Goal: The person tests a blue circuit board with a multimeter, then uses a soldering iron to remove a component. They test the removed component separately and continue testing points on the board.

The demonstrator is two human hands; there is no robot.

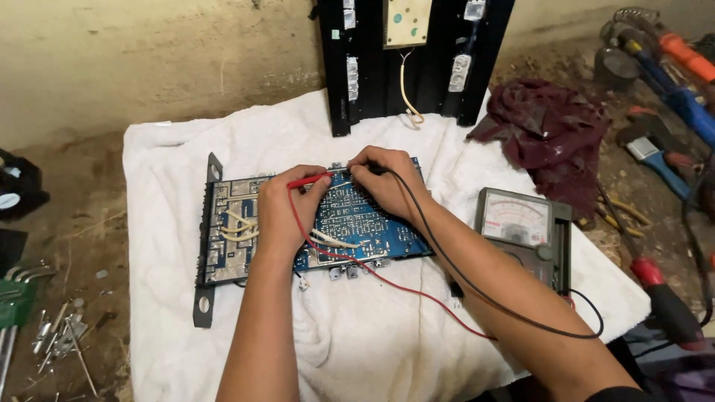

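A: Nearest us, loose red lead wire (417, 292) and black lead wire (484, 294) trail over the white towel (357, 350) to the grey analogue multimeter (521, 234), which sits at the towel's right edge.

B: Hands?

A: Left hand (287, 212) pinches the red-handled probe (309, 179), tip down on the blue printed circuit board (357, 223). Right hand (387, 182) has fingers curled tight around the black probe; its tip is hidden under the fingers. Both are pressed on the board's far edge, close together.

B: So mid-measurement.

A: Looks like it. Two points are being probed, with the board lying solder side up in its grey metal chassis (212, 238), centre of the towel.

B: Next move?

A: My read: hold both tips steady and glance right at the needle. Slipping across neighbouring solder pads is the risk.

B: Further back?

A: A black finned heatsink panel (357, 67) leans on the wall, a dark red rag (551, 134) lies right of it, and hand tools lie on the floor.
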